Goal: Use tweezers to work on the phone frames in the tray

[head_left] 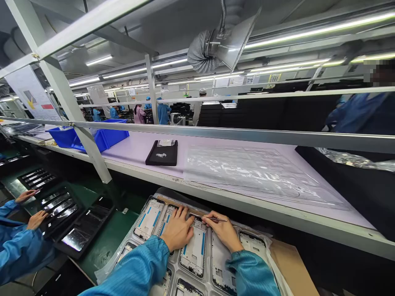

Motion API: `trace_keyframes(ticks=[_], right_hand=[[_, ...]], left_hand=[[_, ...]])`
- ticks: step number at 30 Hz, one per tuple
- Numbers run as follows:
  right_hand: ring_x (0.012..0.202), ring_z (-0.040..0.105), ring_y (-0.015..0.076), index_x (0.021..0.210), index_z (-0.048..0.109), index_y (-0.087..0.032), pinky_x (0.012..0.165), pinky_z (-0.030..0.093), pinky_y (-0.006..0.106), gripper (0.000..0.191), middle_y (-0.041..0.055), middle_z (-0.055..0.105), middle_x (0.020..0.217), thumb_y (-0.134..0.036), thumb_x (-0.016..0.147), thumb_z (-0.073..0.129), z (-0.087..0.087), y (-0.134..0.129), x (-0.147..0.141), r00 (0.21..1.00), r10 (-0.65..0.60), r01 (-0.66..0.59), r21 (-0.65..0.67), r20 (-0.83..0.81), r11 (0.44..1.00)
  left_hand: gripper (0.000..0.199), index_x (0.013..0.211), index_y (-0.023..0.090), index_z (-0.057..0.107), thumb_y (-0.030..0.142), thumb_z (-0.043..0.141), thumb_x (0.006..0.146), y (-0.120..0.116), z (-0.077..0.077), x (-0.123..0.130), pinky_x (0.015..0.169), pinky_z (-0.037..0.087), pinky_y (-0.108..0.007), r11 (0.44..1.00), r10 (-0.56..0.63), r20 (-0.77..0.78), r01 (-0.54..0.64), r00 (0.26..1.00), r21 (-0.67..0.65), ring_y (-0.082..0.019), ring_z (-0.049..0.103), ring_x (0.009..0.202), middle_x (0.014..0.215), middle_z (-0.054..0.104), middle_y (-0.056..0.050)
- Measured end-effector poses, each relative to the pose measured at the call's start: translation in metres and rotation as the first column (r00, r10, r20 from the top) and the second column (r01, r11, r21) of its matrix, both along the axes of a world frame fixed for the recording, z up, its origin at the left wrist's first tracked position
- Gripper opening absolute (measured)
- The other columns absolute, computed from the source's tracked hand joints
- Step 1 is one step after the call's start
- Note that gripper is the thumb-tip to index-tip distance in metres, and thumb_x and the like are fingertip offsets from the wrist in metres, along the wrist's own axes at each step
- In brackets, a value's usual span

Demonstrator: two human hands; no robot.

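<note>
Head view: I see the right hand (224, 231) pinching a thin tool (219, 220) over the top end of a phone frame (194, 250), which lies in a plastic tray (208, 255). The left hand (176, 231) rests palm-down, fingers extended, at that frame's upper left.

- One head camera, above and behind the left hand (178, 231) and right hand (224, 232).
- Faces forward, downward.
- Sees the hands near, tabletop (134, 144) beyond them.
</note>
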State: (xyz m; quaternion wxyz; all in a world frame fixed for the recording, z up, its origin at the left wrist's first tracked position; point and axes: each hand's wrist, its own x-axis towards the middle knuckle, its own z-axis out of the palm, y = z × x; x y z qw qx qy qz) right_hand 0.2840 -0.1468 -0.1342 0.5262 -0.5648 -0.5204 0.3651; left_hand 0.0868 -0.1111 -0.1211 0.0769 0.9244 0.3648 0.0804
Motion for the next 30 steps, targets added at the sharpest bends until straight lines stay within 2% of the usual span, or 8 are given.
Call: trace_keyframes(ticks=[6,21,30], right_hand=[[0.070,0.067,0.0276,0.063,0.067,-0.020,0.065,0.056,0.037,0.056,0.0084,0.071,0.069,-0.075,0.062,0.076,0.0006,0.0011,0.0006,0.999,0.015,-0.016,-0.017,-0.039,1.000],[0.068,0.067,0.0268,0.063,0.068,-0.021,0.065,0.053,0.036,0.057,0.0077,0.071,0.067,-0.077,0.063,0.074,-0.0055,0.0029,0.0010,0.999,0.012,-0.013,-0.005,-0.039,1.000],[0.068,0.066,0.0270,0.064,0.067,-0.021,0.065,0.051,0.037,0.060,0.0080,0.070,0.067,-0.080,0.060,0.073,-0.0088,0.0042,-0.0003,0.999,0.009,-0.009,-0.016,-0.042,1.000]], left_hand=[[0.045,0.142,0.020,0.052,0.035,0.047,0.099,-0.0005,-0.0031,-0.0036,0.119,0.027,-0.053,1.000,0.001,0.009,-0.001,1.000,-0.003,-0.035,0.031,0.146,0.156,0.038,-0.015],[0.045,0.140,0.020,0.053,0.033,0.048,0.097,0.0009,-0.0064,-0.0034,0.120,0.026,-0.053,1.000,0.007,0.026,-0.006,1.000,-0.017,-0.035,0.029,0.146,0.156,0.037,-0.015],[0.044,0.139,0.020,0.053,0.034,0.048,0.098,-0.0013,0.0007,-0.0023,0.118,0.027,-0.053,1.000,0.001,-0.002,-0.001,1.000,-0.006,-0.036,0.031,0.145,0.155,0.039,-0.017]])
